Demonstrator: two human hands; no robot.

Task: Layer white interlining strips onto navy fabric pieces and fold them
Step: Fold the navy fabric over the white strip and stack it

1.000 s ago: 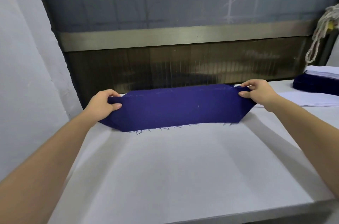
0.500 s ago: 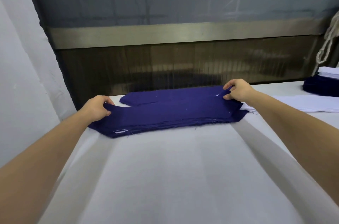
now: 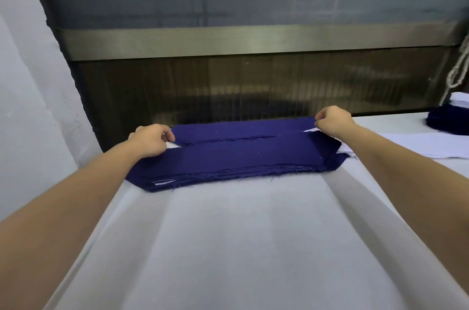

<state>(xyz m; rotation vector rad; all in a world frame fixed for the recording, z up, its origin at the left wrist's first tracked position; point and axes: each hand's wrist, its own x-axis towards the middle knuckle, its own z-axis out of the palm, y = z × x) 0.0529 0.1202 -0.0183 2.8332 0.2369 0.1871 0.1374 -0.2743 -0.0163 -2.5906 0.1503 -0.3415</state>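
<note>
A flat stack of navy fabric [image 3: 243,157] with frayed, thready edges lies at the far end of the smooth white worktop [image 3: 241,246]. The left hand [image 3: 149,141] and right hand [image 3: 332,120] each pinch an end of the top layer, where white interlining [image 3: 173,145] peeks out.

Single head-worn view, looking forward and down along both forearms, white table [image 3: 241,246] close below, dark panel behind
</note>
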